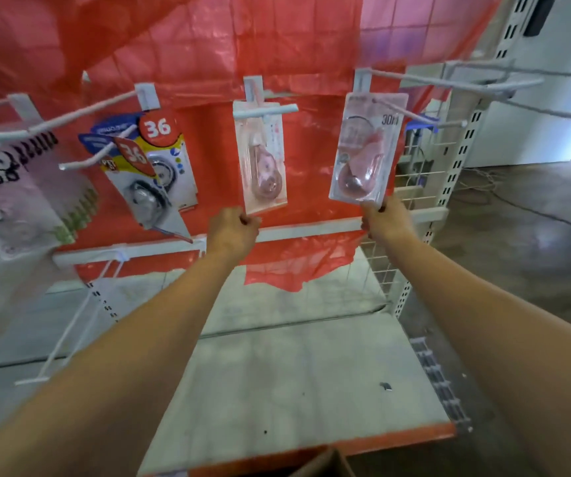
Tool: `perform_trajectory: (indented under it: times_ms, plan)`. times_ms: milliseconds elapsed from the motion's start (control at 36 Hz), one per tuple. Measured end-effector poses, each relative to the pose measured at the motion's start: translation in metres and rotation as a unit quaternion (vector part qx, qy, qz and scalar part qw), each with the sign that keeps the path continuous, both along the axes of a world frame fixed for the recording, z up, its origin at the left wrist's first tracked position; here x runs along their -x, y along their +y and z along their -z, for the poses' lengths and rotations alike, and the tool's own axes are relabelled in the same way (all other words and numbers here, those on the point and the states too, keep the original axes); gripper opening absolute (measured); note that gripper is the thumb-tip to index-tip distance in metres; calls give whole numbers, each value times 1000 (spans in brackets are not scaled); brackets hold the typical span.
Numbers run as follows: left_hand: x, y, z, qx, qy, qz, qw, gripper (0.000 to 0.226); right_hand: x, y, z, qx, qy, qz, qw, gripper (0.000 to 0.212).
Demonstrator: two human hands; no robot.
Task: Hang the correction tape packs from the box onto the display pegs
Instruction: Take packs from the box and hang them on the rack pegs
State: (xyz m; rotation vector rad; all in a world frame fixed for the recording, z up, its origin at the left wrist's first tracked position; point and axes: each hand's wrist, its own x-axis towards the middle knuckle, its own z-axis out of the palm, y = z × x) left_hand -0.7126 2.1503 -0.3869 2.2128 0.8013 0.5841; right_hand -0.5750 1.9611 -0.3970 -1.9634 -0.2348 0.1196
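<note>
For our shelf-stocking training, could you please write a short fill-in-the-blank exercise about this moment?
1. The left hand pinches the ____ edge of the narrow pink correction tape pack.
2. The wide pink blister pack in the right hand is printed "____".
3. The two blue-and-yellow packs show the number ____.

Missing words: bottom; 30m; 36

A shop, at a display rack being stocked. White pegs [263, 110] jut from a back panel draped in red plastic sheet [208, 46], and carded packs [264, 160] hang from them, two at ten o'clock printed with a big 36 [156, 127]. Below lies a bare grey shelf [294, 373] with an orange front edge; at two o'clock stands a slotted metal upright [463, 146], and a cardboard box [325, 464] corner shows at six o'clock
</note>
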Motion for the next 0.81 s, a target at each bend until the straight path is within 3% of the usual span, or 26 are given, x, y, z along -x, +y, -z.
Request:
perform_trajectory:
  times_ms: [167, 333, 417, 528, 806]
  plan:
    - [29, -21, -2, -121, 152, 65, 979, 18, 24, -16, -8, 214, -42, -40, 975, 33]
    - [56, -46, -28, -258, 289, 172, 906, 28, 65, -38, -24, 343, -63, -122, 929, 51]
    - [65, -61, -39, -258, 328, 197, 887, 34, 90, -49, -34, 381, -37, -141, 913, 54]
    - [78, -74, -40, -240, 355, 238, 872, 32, 121, -59, -32, 388, -11, -164, 907, 43]
    - [141, -63, 11, -201, 407, 373, 809, 32, 231, -58, 16, 404, 112, -140, 897, 39]
